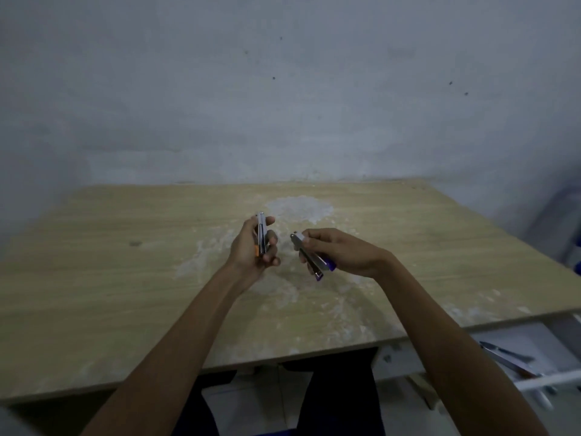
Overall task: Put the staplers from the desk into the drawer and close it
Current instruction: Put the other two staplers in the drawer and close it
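Metal staplers, one pinched in the left hand (pixel 251 247) and one in the right hand (pixel 339 250), seem light and stiff, easiest held mid-body.

Your desk (pixel 125 278) is pale wood-grain laminate, matt, with rough whitish scuffs worn into it just beyond your hands. At desk centre you hold two staplers: one (pixel 261 236) shiny bare metal with an orange plastic end, the other (pixel 311 262) polished metal with glossy purple plastic.
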